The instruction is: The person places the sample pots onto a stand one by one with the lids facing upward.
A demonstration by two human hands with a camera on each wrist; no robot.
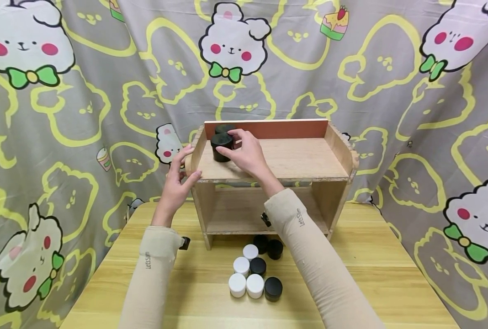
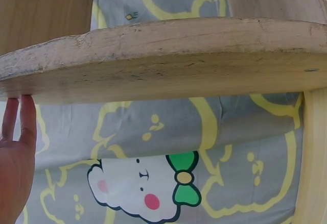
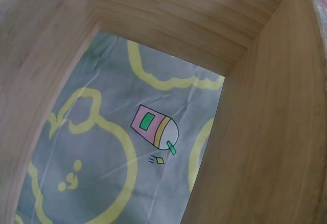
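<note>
My right hand [image 1: 247, 153] pinches a black round jar [image 1: 221, 148] between thumb and fingers over the left part of the top board. Right behind it stands a second black jar [image 1: 225, 128], partly covered by the first. My left hand [image 1: 177, 183] touches the left side of the small wooden shelf [image 1: 297, 157], its thumb by the front edge. In the left wrist view, straight fingertips [image 2: 27, 106] meet the side panel's outer face. The right wrist view looks into the lower compartment; the held jar is outside that view.
On the wooden table [image 1: 375, 278], in front of the shelf, several white jars [image 1: 237, 285] stand close beside several black jars [image 1: 273, 289]. The shelf has raised side panels and a reddish-brown back rail [image 1: 285, 130]. A patterned curtain [image 1: 293, 91] hangs behind and at both sides.
</note>
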